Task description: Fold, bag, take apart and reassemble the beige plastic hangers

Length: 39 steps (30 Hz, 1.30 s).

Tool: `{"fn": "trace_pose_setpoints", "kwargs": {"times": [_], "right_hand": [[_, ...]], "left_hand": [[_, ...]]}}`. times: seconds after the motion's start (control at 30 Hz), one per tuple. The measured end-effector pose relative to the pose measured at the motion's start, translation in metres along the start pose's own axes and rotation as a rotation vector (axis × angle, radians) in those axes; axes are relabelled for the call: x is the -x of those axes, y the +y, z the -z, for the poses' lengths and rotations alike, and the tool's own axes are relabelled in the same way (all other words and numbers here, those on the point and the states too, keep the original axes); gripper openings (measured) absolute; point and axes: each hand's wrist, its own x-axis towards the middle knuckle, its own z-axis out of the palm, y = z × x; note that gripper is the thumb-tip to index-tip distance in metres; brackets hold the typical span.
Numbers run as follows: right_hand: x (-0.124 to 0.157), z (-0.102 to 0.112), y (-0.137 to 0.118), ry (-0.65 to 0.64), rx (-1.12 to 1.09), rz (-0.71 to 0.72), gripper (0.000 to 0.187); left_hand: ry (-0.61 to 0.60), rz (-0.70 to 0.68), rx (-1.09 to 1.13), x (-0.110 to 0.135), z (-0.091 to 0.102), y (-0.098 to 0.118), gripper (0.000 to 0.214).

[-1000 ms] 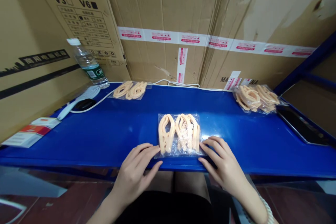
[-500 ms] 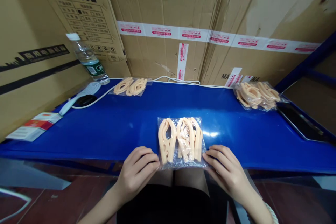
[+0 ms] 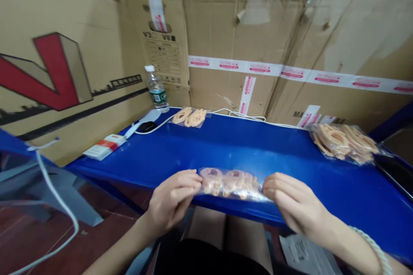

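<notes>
A clear plastic bag [image 3: 232, 184] of beige, clip-shaped plastic pieces is at the front edge of the blue table, seen at a low slant with glare on its film. My left hand [image 3: 174, 197] pinches its left end, fingers closed on the film. At the opposite end, my right hand [image 3: 295, 202] grips the bag's right corner between thumb and fingers. The pieces lie side by side between my hands, their lower ends foreshortened.
On the blue table [image 3: 245, 146] lie a smaller bag of beige pieces [image 3: 189, 117] and a bagged pile [image 3: 345, 142] at right. A water bottle [image 3: 157, 90], white brush [image 3: 142, 121], small box [image 3: 105, 146] and dark phone [image 3: 395, 176] also lie around. Cardboard [image 3: 222, 21] walls the back.
The view has swung left and lifted. The bag, shown broadly before, now appears flatter and foreshortened, with both hands still at its ends; my right hand sits farther from my left.
</notes>
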Motion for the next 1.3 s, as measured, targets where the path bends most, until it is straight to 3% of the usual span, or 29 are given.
{"fn": "trace_pose_setpoints", "kwargs": {"times": [0.13, 0.2, 0.27, 0.37, 0.5, 0.6, 0.73, 0.87, 1.0, 1.17, 1.3], "right_hand": [[-0.063, -0.011, 0.027, 0.124, 0.005, -0.022, 0.024], [-0.099, -0.022, 0.042, 0.167, -0.089, -0.082, 0.021], [-0.135, -0.036, 0.06, 0.207, -0.238, -0.169, 0.013], [-0.192, -0.062, 0.094, 0.277, -0.47, -0.351, 0.01], [-0.262, -0.106, 0.146, 0.316, -0.673, -0.816, 0.027], [-0.293, -0.141, 0.179, 0.302, -0.66, -0.953, 0.027], [-0.3, -0.18, 0.211, 0.258, -0.584, -1.095, 0.024], [-0.288, -0.2, 0.23, 0.209, -0.457, -1.159, 0.031], [-0.275, -0.196, 0.239, 0.146, -0.334, -1.137, 0.031], [-0.235, -0.158, 0.23, 0.072, -0.213, -1.005, 0.026], [-0.166, -0.107, 0.205, 0.025, -0.135, -0.884, 0.02]], "left_hand": [[0.221, 0.313, -0.058, -0.024, 0.016, -0.025, 0.014], [0.272, 0.444, -0.068, -0.038, 0.027, -0.046, 0.007], [0.322, 0.511, -0.02, -0.056, 0.039, -0.077, 0.006], [0.406, 0.556, -0.012, -0.087, 0.052, -0.14, 0.008], [0.345, 0.851, -0.232, -0.122, 0.05, -0.232, 0.012], [0.272, 0.992, -0.296, -0.135, 0.037, -0.286, 0.01], [0.142, 1.096, -0.389, -0.131, 0.017, -0.329, 0.025], [0.008, 1.128, -0.457, -0.119, -0.001, -0.347, 0.033], [-0.083, 1.125, -0.498, -0.113, -0.006, -0.347, 0.032], [-0.058, 1.034, -0.523, -0.112, 0.004, -0.32, 0.014], [-0.007, 0.84, -0.434, -0.113, -0.006, -0.273, 0.013]]}}
